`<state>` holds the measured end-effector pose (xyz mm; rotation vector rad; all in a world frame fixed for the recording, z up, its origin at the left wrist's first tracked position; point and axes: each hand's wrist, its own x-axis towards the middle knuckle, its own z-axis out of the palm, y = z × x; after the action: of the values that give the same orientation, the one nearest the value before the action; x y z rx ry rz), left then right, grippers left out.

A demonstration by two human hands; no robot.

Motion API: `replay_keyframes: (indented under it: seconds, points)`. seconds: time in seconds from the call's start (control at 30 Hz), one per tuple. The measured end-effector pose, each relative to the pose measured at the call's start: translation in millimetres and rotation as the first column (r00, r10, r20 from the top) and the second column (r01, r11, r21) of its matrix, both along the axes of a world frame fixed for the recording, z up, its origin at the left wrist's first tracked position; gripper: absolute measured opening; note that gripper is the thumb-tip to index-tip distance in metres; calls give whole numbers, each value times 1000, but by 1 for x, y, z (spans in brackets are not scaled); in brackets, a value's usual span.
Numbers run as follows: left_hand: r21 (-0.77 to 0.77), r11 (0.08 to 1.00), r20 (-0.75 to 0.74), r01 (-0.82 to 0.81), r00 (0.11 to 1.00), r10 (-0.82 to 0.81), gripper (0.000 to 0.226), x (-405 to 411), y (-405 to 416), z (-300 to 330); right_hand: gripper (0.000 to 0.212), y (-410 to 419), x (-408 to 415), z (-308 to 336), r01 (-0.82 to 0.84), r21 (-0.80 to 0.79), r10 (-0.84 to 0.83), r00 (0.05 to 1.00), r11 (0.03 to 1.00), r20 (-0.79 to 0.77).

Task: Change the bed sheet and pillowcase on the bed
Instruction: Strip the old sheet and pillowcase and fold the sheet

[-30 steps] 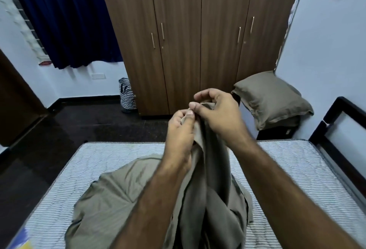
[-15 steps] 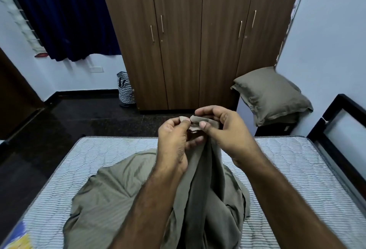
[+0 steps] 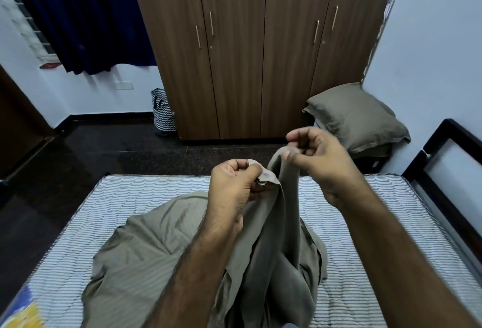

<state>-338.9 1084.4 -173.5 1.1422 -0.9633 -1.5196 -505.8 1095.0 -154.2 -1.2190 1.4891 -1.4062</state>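
Evidently hunting for a corner, the person's left hand (image 3: 236,184) pinches the hem of the olive-grey cotton bed sheet (image 3: 156,244), while the right hand (image 3: 317,160) pinches a raised fold beside it. The rest of the sheet lies heaped on the blue-and-white striped bare mattress (image 3: 365,223), ready for spreading.

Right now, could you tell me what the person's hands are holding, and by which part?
Both hands pinch the olive-grey fabric bed sheet at its raised top edge: the left hand at a corner, the right hand at an adjacent fold.
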Motion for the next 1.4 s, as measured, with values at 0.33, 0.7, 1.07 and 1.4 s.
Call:
replay_keyframes:
  seconds: [0.33, 0.7, 1.07, 1.4]
  points:
    - [178, 976, -225, 127, 970, -86, 12, -2, 4, 2, 39, 21, 23, -5, -241, -216, 135, 901, 946, -412]
    - [221, 967, -211, 128, 974, -80, 17, -3, 3, -2, 47, 25, 17, -17, -78, -49, 58, 942, 996, -331]
    - [221, 952, -147, 211, 972, -181, 6, -8, 9, -8, 7, 28, 14, -39, -5, -32, -4, 961, 999, -278]
    - [258, 923, -174, 287, 953, -247, 18, 0, 6, -7, 23, 37, 5, -48, -287, -365, -142, 581, 885, -801]
